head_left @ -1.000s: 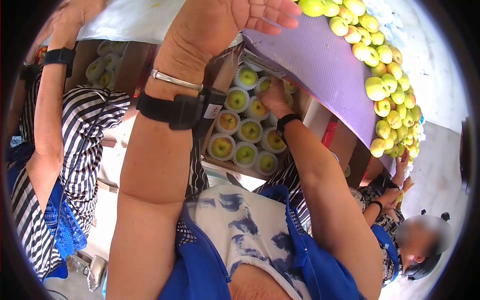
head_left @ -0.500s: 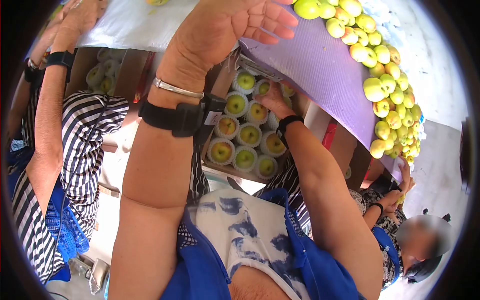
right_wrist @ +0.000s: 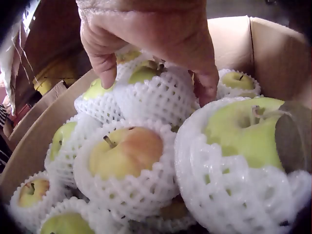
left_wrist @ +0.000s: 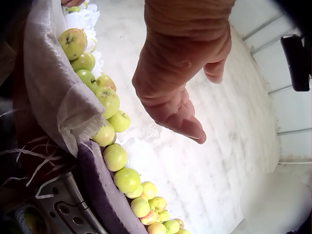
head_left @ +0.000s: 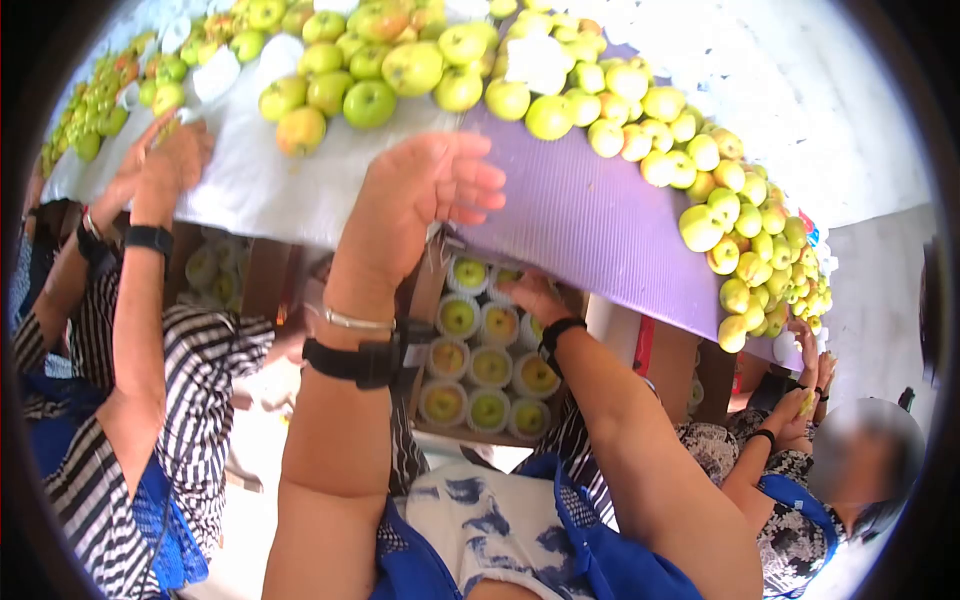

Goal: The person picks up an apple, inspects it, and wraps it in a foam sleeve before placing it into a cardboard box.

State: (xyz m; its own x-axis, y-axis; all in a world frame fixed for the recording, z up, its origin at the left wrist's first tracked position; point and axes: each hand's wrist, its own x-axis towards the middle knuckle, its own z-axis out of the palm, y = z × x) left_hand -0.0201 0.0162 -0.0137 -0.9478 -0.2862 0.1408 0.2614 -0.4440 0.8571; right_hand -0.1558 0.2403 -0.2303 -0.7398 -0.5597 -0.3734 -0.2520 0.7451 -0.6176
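Note:
In the head view my left hand (head_left: pixel 415 200) is raised over the table's near edge, its fingers loosely extended and holding nothing. The left wrist view shows the same hand (left_wrist: pixel 180 78) above the pale tabletop, beside a row of loose apples (left_wrist: pixel 127 180). Down in the cardboard box (right_wrist: pixel 229 41), my right hand (right_wrist: pixel 151 29) has thumb and fingers on either side of an apple in a white foam net (right_wrist: pixel 156 97). Several more netted apples (right_wrist: pixel 126 156) fill the box around it, green and some blushed red.
A purple corrugated sheet (head_left: pixel 590 220) overhangs the box's far side. Many loose apples (head_left: pixel 345 75) lie along the table. To the left, another person's hands (head_left: pixel 175 160) are over the table beside another box of apples. A further person (head_left: pixel 765 440) sits at the right.
The head view has tilted up, bringing more of the table and its apples into sight. My right hand stays at the far row of the box; my left hand remains raised with extended fingers.

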